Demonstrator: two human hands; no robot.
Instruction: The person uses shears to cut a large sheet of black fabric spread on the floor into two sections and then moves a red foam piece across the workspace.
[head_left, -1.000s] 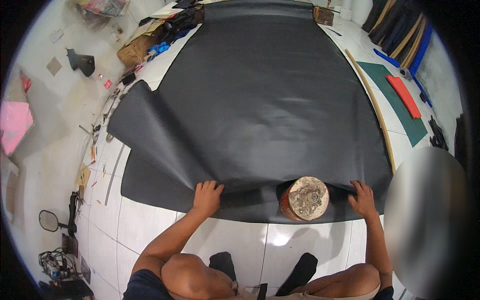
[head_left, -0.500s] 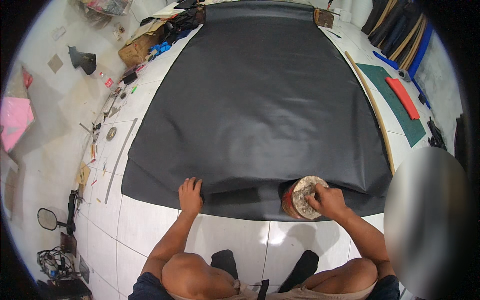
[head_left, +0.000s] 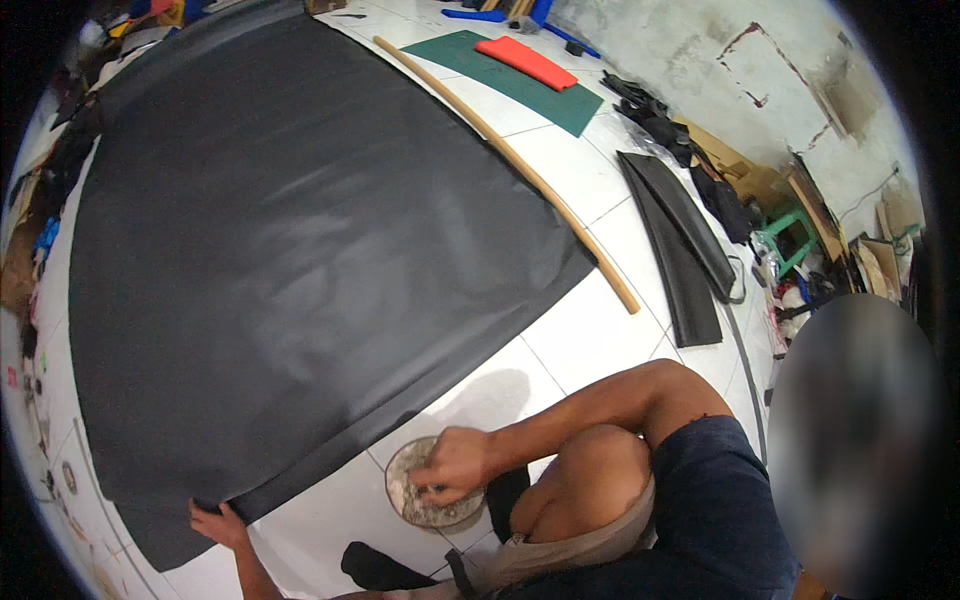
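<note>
A large black sheet (head_left: 300,230), smooth and slightly shiny like vinyl, lies spread on white tiles with a narrow fold along its near edge. My left hand (head_left: 222,524) rests on that edge at the near left corner, its visible fingers apart. Just off the sheet, over the tiles, is a round can (head_left: 410,482) with a rough, crusted grey-beige top. My right hand (head_left: 458,468) grips the can from above, fingers closed at the middle of its top. What the fingers hold there is hidden. The can's underside does not show.
A wooden pole (head_left: 510,155) lies along the sheet's right edge. Beyond it are a green mat (head_left: 560,105) with a red piece (head_left: 525,62) and folded black material (head_left: 680,250). A green stool (head_left: 790,240) stands amid clutter by the wall. My knee (head_left: 590,480) is beside the can.
My view has turned to the right. The can has come off the sheet toward me, still in my right hand. My left hand remains at the sheet's near edge.
</note>
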